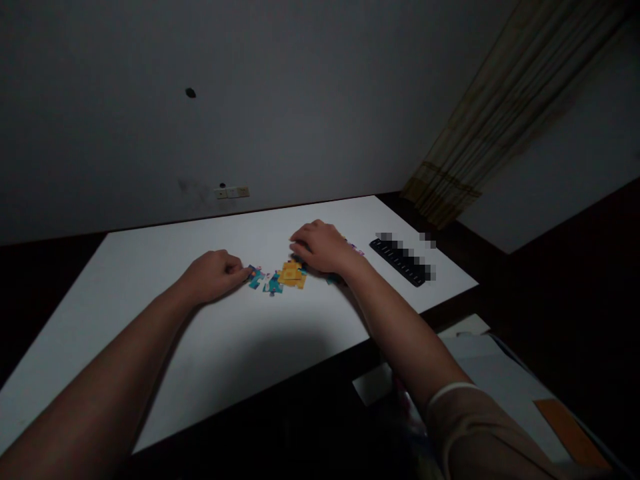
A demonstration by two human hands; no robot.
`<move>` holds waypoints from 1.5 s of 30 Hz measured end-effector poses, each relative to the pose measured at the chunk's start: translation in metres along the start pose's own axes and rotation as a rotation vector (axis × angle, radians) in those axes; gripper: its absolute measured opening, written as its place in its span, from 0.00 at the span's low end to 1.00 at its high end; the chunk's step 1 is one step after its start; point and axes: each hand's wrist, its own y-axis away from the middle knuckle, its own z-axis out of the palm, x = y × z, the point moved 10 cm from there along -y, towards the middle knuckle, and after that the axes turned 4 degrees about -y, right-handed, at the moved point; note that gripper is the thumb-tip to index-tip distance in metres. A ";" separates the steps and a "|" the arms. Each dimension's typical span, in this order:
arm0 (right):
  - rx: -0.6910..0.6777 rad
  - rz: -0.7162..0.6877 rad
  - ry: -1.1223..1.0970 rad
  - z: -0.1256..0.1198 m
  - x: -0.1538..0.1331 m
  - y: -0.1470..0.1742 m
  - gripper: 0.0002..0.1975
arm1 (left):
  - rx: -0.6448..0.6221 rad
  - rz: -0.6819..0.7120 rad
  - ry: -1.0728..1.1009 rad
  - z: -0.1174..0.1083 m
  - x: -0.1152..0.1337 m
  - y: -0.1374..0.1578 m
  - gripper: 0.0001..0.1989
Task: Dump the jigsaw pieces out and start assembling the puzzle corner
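One brownish sleeve [480,427] at 4 o'clock, nearest me; clock centre = yellow piece. Past it, also 4: pale box-like item [500,363] with an orange patch [570,430], below table height by the look of it. White table [210,367] runs from there to the wall.

Puzzle pieces sit mid-table in a loose row. Yellow piece [291,274] in the centre, teal piece [273,285] right beside it at 8, end piece [255,275] at 9. Left hand [215,275] at 9, fingers curled, thumb and forefinger look pinched on the end piece's edge. Right hand [323,247] at 2, palm down, fingers bent over more pieces; grip hidden, can't tell.

Progress, my read: partial at best. Pieces lie close, but gaps show around the end piece; can't confirm any are locked. More stick out past the right hand [356,249], count unclear, so sorting or joining looks unfinished.

Black slotted strip [397,262] at 3, apart from both hands. Far side: curtain [450,147] at 2, wall sockets [232,193] between 10 and 11.
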 end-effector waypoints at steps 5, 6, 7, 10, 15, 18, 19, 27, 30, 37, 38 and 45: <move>0.063 0.494 0.106 -0.004 0.074 0.014 0.30 | -0.001 0.059 -0.049 0.002 0.002 -0.002 0.23; 0.062 0.559 0.101 -0.003 0.086 0.017 0.32 | 0.000 0.068 -0.056 0.003 0.002 -0.002 0.24; 0.062 0.606 0.092 -0.002 0.095 0.019 0.33 | 0.002 0.076 -0.063 0.003 0.002 -0.002 0.24; 0.055 0.691 0.061 -0.001 0.115 0.023 0.34 | 0.016 0.092 -0.068 0.003 0.002 -0.003 0.24; 0.043 0.752 0.022 0.000 0.122 0.027 0.35 | -0.004 0.081 -0.052 0.004 0.003 -0.003 0.22; 0.042 0.748 0.014 0.000 0.120 0.027 0.35 | -0.032 0.045 -0.032 0.004 0.004 -0.003 0.22; 0.038 0.749 0.012 0.000 0.120 0.027 0.35 | -0.037 0.031 -0.022 0.004 0.003 -0.003 0.22; 0.066 0.725 0.048 -0.003 0.114 0.026 0.35 | 0.012 0.059 0.025 0.000 0.005 -0.002 0.19; 0.088 0.656 0.092 -0.004 0.101 0.021 0.34 | 0.016 0.075 0.013 0.002 0.003 -0.002 0.20; 0.066 0.645 0.092 -0.001 0.098 0.020 0.35 | 0.016 0.118 -0.047 0.002 0.006 -0.001 0.23; 0.081 0.618 0.098 -0.005 0.096 0.019 0.34 | 0.015 0.115 -0.052 0.001 0.006 0.000 0.23; -0.110 -0.207 -0.180 0.010 0.000 0.004 0.28 | -0.024 0.058 -0.071 0.000 0.006 0.003 0.24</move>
